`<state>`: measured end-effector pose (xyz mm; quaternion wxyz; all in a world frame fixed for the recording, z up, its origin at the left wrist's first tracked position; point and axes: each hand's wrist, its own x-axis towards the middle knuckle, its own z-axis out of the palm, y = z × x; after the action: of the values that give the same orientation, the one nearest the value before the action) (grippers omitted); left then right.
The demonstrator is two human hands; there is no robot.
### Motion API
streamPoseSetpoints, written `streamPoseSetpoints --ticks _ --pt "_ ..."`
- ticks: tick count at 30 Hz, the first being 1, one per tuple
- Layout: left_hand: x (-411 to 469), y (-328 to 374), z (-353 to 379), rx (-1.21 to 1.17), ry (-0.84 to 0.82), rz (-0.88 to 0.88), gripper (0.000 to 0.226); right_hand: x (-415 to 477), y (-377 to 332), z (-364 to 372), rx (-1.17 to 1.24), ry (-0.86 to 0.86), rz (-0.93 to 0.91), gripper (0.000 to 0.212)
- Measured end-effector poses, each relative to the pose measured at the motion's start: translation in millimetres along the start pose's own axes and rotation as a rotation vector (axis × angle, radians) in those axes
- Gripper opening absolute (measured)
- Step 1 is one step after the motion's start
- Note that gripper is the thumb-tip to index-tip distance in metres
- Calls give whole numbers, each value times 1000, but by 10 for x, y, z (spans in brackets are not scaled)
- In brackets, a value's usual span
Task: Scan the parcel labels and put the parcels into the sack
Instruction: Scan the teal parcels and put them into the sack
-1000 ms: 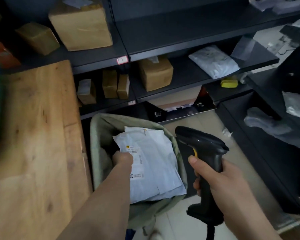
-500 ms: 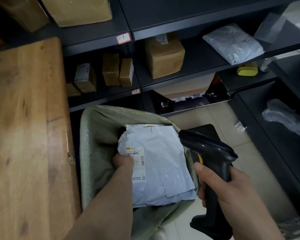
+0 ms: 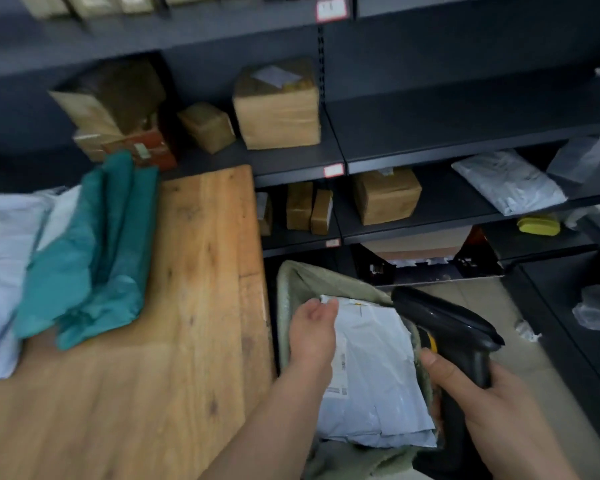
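A pale grey poly parcel [image 3: 378, 375] with a printed label lies in the open mouth of the olive-green sack [image 3: 284, 306], which stands on the floor beside the table. My left hand [image 3: 312, 337] hovers over the parcel's upper left corner with its fingers loosely apart and nothing gripped. My right hand [image 3: 492, 400] holds a black handheld scanner [image 3: 458, 327] by the grip, just right of the sack, with its head above the parcel's right edge.
The wooden table [image 3: 187, 306] on the left carries a teal parcel [image 3: 94, 251] and white parcels [image 3: 4, 271]. Dark shelves behind hold cardboard boxes [image 3: 278, 105], a grey bag [image 3: 510, 181] and a yellow object [image 3: 539, 225]. Tiled floor lies to the right.
My left hand has let go of the grey parcel, which now rests in the sack. The view has swung left and up, bringing the table's parcels into sight. The scanner stays in my right hand.
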<state>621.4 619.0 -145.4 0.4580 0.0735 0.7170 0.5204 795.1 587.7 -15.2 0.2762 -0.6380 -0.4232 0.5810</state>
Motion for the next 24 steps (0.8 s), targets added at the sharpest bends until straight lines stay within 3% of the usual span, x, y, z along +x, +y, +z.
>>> streamPoseSetpoints --ticks 2,5,8,11,14,17,20,22,24 --pt "-274 336 -393 -66 -57 115 37 -184 -154 166 -13 -45 -23 26" --pt "-395 785 -1220 -92 111 338 30 -454 -338 498 -33 -126 -74 28" --pt "-188 1079 -2137 146 472 477 62 -713 -493 878 -45 -190 -109 30" --pt "117 1218 -2842 505 647 392 97 -933 -617 1260 -54 -218 -138 30" --pt "390 1199 -3292 856 568 348 99 -1135 -714 1607 -59 -226 -153 26" --pt "618 1188 -3548 1120 510 519 63 -1275 -743 1878 -82 -214 -167 27" --pt "554 1273 -3617 1144 481 657 29 -1372 -708 2058 -83 -177 -154 28" --pt "308 1244 -3635 1115 382 765 23 -1432 -683 2133 -102 -148 -147 30" --pt "-23 1062 -3653 1129 176 841 29 -1483 -669 2172 -135 -123 -142 31"
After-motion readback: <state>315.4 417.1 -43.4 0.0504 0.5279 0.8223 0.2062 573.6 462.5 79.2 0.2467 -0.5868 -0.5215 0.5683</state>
